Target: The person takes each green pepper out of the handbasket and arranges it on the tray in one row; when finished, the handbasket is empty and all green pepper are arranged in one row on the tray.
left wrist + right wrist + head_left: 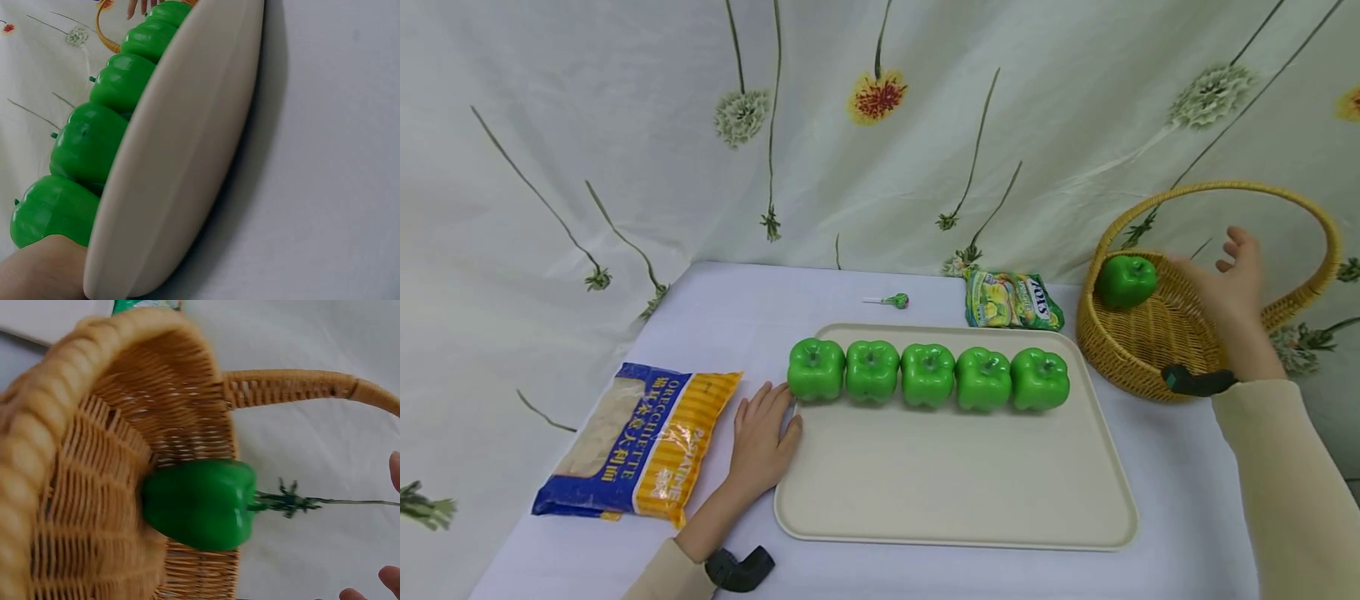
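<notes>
In the head view a row of several green bell peppers [927, 375] stands along the far side of a beige tray [955, 483]. My left hand [762, 442] rests at the tray's left rim, its fingers extended beside the leftmost pepper. Over the wicker basket [1112, 358] at the right is my right hand [1228, 283], fingers loosely bent and holding nothing. One green pepper [200, 503] sits inside the basket against its wall, apart from the right hand. Only fingertips of that hand show at the edge of the right wrist view.
Left of the tray lies a bag of orecchiette pasta [640, 442]. Behind the tray are a green lollipop [897, 301] and a green candy bag [1011, 300]. The basket's tall arched handle [1232, 187] rises around the right hand. A flower-print cloth [850, 183] hangs behind the table.
</notes>
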`<state>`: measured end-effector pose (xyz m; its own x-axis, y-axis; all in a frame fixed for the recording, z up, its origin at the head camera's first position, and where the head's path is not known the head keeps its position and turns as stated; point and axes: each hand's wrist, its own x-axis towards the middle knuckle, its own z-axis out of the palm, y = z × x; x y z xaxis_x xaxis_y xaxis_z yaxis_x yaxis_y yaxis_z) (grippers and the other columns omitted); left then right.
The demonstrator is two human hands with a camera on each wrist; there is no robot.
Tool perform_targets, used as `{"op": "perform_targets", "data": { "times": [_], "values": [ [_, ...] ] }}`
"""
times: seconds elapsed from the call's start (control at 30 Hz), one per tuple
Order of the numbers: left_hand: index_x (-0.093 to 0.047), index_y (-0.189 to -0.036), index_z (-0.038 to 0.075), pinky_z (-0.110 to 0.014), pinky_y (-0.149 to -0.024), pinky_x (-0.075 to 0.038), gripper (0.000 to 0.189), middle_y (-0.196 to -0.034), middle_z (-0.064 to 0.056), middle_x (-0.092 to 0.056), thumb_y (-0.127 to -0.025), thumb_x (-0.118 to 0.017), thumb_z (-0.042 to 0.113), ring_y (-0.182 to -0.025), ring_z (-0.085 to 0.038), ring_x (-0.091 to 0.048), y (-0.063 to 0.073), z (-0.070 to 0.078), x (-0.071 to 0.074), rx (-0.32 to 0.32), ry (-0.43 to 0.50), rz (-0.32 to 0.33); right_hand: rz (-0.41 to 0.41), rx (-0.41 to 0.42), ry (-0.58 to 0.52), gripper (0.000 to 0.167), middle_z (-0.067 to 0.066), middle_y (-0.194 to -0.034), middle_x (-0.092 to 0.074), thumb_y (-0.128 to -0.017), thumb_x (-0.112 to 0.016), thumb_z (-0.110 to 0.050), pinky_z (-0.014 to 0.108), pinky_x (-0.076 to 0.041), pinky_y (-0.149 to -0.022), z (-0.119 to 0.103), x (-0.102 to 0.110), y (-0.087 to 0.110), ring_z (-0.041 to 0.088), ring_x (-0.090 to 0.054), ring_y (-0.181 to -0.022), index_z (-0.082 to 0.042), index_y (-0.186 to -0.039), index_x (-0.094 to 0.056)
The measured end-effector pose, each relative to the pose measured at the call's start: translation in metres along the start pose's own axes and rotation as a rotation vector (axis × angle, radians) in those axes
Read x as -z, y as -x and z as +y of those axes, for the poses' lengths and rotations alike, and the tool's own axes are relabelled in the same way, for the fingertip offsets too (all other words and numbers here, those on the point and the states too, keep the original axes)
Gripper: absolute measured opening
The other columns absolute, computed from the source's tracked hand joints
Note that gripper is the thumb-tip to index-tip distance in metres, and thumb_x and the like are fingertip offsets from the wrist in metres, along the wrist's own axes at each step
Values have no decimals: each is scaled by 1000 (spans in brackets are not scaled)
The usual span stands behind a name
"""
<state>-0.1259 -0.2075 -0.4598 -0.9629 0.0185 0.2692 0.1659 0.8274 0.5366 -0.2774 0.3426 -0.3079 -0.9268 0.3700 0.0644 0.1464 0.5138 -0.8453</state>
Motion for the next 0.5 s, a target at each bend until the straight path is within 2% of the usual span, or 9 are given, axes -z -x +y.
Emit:
{"op": "perform_targets", "data": {
  "times": [0.27,0.5],
  "values": [
    [-52,-134,-6,-67,-114,-7,44,-143,-25,-48,-93,-52,10,-141,-46,-28,0,1,1,-2,-2,4,-5,-35,-11,100,15,-164,2,-88,-59,-54,55,-19,-120,10,-29,-10,35,-6,-151,-20,-158,2],
    [-52,-134,-6,-67,-114,-6,44,-143,-25,-48,-93,-52,10,-141,-47,-27,1,1,1,-4,3,5,-48,-44,-5,100,14,-165,5,-89,-59,-52,54,-11,-122,20,-47,-13,33,3,-152,-13,-158,3]
  ]
}}
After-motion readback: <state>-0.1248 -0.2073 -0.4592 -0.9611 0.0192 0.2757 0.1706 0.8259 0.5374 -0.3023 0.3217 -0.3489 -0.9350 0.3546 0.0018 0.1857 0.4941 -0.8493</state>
